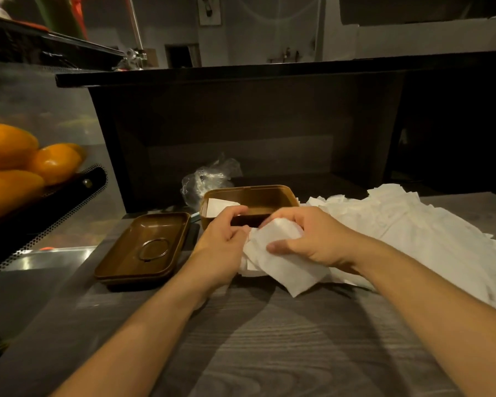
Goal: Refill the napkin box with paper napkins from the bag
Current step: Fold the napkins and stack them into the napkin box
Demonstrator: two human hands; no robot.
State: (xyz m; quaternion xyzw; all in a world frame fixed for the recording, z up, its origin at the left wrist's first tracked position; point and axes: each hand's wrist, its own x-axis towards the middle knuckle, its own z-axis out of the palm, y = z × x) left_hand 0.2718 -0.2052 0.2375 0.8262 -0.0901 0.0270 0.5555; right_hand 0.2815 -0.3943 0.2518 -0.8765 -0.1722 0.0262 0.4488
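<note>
Holding a folded napkin (281, 262) at frame centre, the right hand (312, 239) curls its fingers and thumb around it, while the left hand (224, 242) pinches its left edge. Just behind them stands the open brown box (269, 196), one napkin inside. Its lid (143, 247) lies left; loose napkins (413, 224) spread right; the bag (206, 179) sits behind.

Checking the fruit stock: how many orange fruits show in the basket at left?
4: one at the top, one right of it, a sliver behind that, one lowest. More may be hidden.
</note>
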